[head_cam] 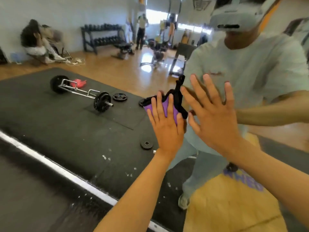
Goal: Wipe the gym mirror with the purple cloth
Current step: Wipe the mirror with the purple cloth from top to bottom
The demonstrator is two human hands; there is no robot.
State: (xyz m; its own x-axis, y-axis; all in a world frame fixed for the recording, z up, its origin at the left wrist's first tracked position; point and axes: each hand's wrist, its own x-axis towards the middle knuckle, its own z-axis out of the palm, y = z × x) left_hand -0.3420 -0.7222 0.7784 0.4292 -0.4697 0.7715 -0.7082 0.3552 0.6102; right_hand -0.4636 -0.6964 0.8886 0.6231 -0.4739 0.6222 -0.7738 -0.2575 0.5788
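- The left hand (165,126) is pressing the purple cloth (160,108) flat on the gym mirror (100,47), near the middle of the frame. Its fingers are lying straight and spread, so the push is likely going evenly into the glass.
- The right hand (215,118) is sitting just right of the cloth with fingers wide apart and holding nothing. I think it is leaning on the glass for balance, but I cannot tell if it is touching.
- The cloth is looking soft and thin, purple with a black edge, and a black strap is sticking up.
- The mirror is smooth and shiny, with white specks low in the frame.
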